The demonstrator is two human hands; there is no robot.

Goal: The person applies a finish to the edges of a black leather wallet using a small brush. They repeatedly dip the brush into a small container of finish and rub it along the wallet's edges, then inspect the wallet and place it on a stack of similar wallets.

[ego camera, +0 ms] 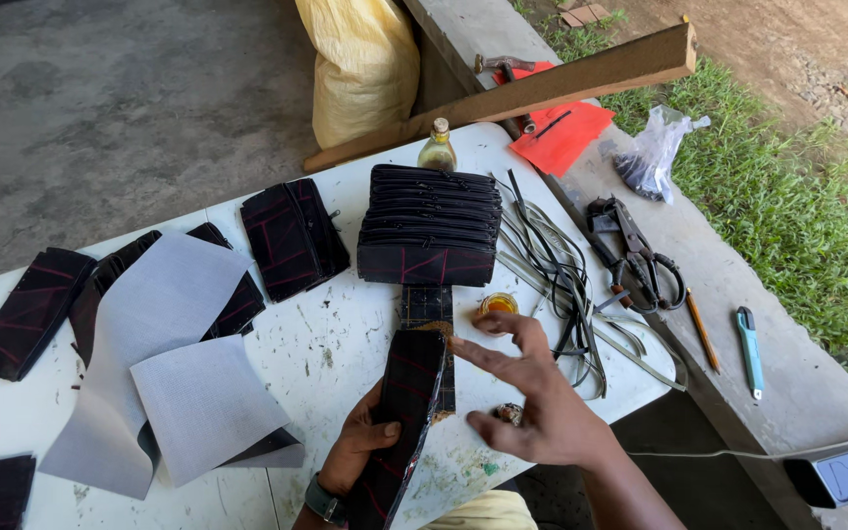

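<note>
Left hand (357, 453), watch on the wrist, is clamped on a dark fabric pouch (402, 412) with red lines, held upright at the near edge of the white table (345, 344). Right hand (532, 397) hovers beside it, fingers spread, holding nothing, index tip touching the pouch's top. Just beyond sits a small glue pot (499, 304), then a stack of finished pouches (431, 228). Bare tabletop lies left of the pouch, before the white paper sheets (179, 363).
</note>
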